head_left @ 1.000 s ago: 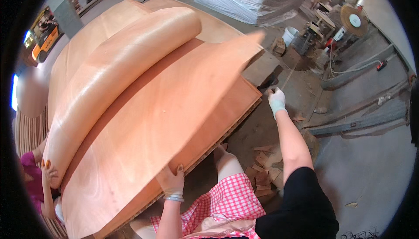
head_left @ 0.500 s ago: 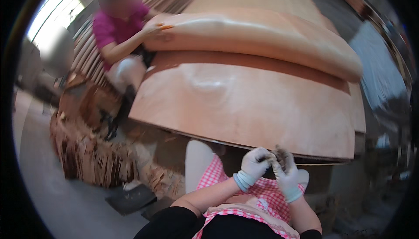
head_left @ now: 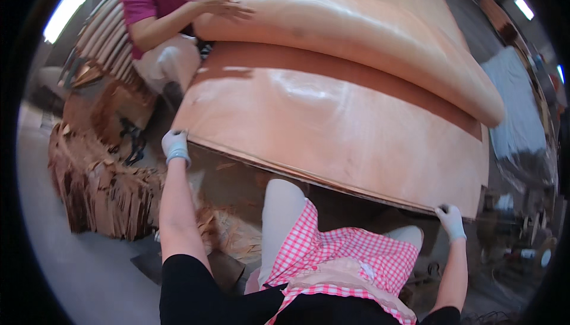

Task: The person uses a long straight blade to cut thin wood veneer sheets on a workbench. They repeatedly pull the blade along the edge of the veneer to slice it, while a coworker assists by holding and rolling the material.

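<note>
A wide, thin sheet of reddish wood veneer (head_left: 332, 117) lies on a stack in front of me. My left hand (head_left: 176, 145), in a white glove, grips its near left corner. My right hand (head_left: 449, 220), also gloved, grips its near right corner. Both arms are spread wide apart. A folded-over, curled part of the veneer (head_left: 350, 34) rests across the far half of the sheet. Across the stack, a person in a magenta top (head_left: 155, 10) has a hand (head_left: 225, 4) on that curled part.
A heap of broken veneer scraps (head_left: 101, 188) lies on the floor at my left. More scraps (head_left: 231, 230) lie by my knees under the stack's edge. A white wrapped bundle (head_left: 519, 117) sits at far right. My red checked apron (head_left: 344, 253) fills the lower middle.
My hands were together in front of my apron half a second ago. Now they have spread out and taken hold of the sheet's two near corners. The view has tilted closer to the stack.
</note>
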`<state>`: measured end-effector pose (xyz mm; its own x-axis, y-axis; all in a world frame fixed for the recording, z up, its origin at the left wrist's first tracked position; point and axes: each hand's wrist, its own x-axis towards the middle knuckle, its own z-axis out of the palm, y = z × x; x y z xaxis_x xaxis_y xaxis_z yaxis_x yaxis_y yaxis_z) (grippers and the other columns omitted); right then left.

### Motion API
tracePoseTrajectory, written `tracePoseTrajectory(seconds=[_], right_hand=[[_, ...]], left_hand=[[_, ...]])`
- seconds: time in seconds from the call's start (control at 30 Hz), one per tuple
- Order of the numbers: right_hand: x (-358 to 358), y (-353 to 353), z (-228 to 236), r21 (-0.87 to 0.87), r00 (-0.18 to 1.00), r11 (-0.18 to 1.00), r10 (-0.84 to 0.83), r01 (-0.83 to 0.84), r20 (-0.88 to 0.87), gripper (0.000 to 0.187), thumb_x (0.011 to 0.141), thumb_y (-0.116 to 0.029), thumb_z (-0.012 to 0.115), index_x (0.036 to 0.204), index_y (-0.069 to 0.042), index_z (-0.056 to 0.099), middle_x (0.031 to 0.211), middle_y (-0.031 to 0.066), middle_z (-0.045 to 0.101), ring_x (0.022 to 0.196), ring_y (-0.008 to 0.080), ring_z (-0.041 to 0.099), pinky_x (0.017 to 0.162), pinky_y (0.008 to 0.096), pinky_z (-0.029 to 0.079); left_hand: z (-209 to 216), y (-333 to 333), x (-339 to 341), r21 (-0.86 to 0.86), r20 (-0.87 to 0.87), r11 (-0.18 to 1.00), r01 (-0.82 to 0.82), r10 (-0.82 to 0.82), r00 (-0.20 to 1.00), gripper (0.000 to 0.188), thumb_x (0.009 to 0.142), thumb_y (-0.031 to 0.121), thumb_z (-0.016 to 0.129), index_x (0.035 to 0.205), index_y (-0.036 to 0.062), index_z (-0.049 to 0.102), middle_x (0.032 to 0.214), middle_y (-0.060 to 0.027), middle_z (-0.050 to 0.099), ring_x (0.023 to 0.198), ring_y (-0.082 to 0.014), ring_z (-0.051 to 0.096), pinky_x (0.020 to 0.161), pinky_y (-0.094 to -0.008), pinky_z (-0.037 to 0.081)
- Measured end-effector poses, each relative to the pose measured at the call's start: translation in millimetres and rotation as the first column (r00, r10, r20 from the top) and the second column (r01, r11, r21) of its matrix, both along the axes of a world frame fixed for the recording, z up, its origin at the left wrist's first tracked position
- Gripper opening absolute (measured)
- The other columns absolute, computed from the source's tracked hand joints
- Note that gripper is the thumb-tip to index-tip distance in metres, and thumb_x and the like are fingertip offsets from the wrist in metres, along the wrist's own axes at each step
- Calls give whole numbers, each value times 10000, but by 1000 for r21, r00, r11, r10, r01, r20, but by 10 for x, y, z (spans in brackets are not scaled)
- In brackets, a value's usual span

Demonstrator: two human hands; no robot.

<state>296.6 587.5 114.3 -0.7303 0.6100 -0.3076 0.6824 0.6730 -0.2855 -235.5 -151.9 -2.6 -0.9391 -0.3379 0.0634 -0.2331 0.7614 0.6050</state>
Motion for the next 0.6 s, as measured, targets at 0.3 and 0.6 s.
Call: tracePoseTrajectory(seconds=[0.3,0.6], right_hand=[[-168,110,-323,72,968,989,-143,131,204,458,762,-450,787,934,-26,768,936,243,730,913,386,713,856,469,547],[-285,61,-372,-50,983,994,-92,101,161,389,793,-419,720,955,-71,787,1020,218,735,983,379,710,885,472,564]], left_hand=[[362,1031,276,-139,-66,978,-155,147,987,377,880,195,656,1219,30,681,1143,-234,717,1030,-411,690,933,-473,545],[565,5100,3169,-235,-32,288,928,-957,288,877,869,375,678,1533,-73,322,1571,-325,332,1490,-468,267,1245,-535,166]])
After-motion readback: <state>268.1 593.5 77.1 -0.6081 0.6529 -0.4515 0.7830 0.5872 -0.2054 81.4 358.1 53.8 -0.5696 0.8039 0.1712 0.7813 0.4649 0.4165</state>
